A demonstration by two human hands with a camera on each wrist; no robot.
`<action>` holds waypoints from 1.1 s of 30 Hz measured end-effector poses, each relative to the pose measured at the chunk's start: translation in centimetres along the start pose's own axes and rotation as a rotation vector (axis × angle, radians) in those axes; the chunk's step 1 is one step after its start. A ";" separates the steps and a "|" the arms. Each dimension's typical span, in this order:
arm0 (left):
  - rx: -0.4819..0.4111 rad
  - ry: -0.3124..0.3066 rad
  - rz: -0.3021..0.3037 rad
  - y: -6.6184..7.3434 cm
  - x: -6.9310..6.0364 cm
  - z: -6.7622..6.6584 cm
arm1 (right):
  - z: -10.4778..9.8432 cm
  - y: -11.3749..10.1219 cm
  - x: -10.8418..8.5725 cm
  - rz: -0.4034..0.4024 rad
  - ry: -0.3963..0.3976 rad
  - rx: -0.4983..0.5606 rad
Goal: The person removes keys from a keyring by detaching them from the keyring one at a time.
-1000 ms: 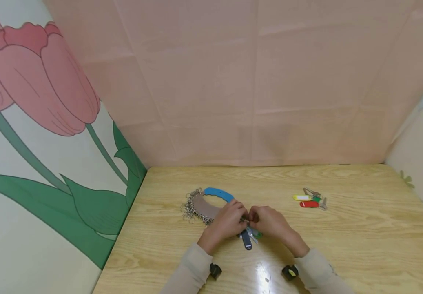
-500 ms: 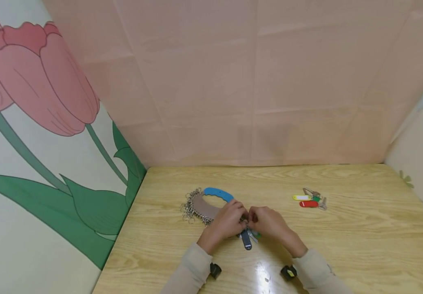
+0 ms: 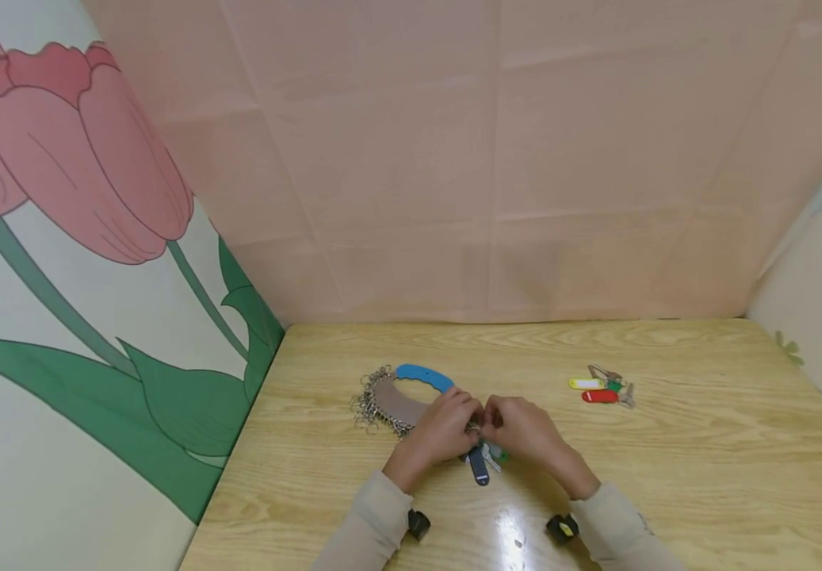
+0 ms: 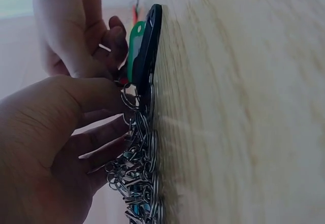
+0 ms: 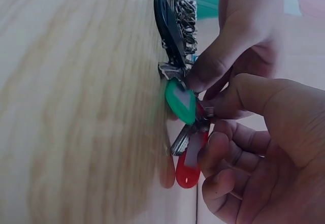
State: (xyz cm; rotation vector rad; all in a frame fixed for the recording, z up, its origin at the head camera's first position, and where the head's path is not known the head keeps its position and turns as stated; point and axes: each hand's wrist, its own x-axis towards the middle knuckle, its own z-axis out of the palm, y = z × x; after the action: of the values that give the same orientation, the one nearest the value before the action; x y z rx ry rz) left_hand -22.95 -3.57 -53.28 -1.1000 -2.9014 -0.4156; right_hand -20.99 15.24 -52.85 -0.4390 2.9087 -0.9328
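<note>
Only the right hand [image 3: 522, 427] has shifted slightly, pinching the oblong red plastic tag [image 5: 193, 155], while the left hand [image 3: 442, 427], pinching a round silver metal ring [image 4: 124, 99], should probably hold steady.

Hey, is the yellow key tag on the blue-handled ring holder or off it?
Off. The yellow key tag lies on the table beside a red tag, clearly apart from the blue-handled ring holder.

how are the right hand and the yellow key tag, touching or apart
Apart: the head view shows a strip of bare tabletop between the right hand and the yellow key tag.
</note>
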 end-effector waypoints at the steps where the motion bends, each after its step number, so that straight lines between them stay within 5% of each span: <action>1: -0.001 0.005 0.002 0.0 0.0 0.0 | 0.0 0.0 0.1 0.001 0.006 -0.003; 21: -0.170 0.104 -0.025 -0.3 0.3 0.3 | -0.7 -0.2 0.3 0.004 0.096 -0.015; 33: -0.302 0.097 -0.065 -0.9 0.2 0.2 | -0.8 0.0 0.3 -0.014 0.128 -0.006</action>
State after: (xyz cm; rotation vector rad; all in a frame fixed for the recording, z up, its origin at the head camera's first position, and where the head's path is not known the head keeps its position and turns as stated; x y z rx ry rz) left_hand -23.67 -4.02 -53.63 -0.9821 -2.8580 -0.9070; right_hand -21.39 15.60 -52.19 -0.4160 3.0273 -0.9891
